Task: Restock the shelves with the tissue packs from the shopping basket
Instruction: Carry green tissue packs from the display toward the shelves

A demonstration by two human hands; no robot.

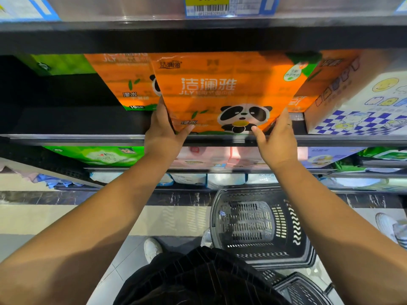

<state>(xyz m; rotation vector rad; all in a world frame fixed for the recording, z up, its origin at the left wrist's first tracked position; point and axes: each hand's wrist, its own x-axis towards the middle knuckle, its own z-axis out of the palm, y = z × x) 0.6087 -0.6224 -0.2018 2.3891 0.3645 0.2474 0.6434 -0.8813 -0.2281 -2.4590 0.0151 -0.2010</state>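
An orange tissue pack (220, 91) with a panda print sits at the front of the middle shelf (88, 138), partly over its edge. My left hand (164, 130) grips its lower left corner and my right hand (275, 137) grips its lower right corner. A second orange pack (123, 82) stands just behind it on the left. The black shopping basket (259, 225) rests on the floor below my right arm, and nothing shows inside it.
A green pack (61, 63) lies at the shelf's back left, with dark bare shelf in front of it. A white and blue checked pack (361, 106) stands to the right. Lower shelves hold green, pink and white packs. A second basket (301, 289) is at bottom right.
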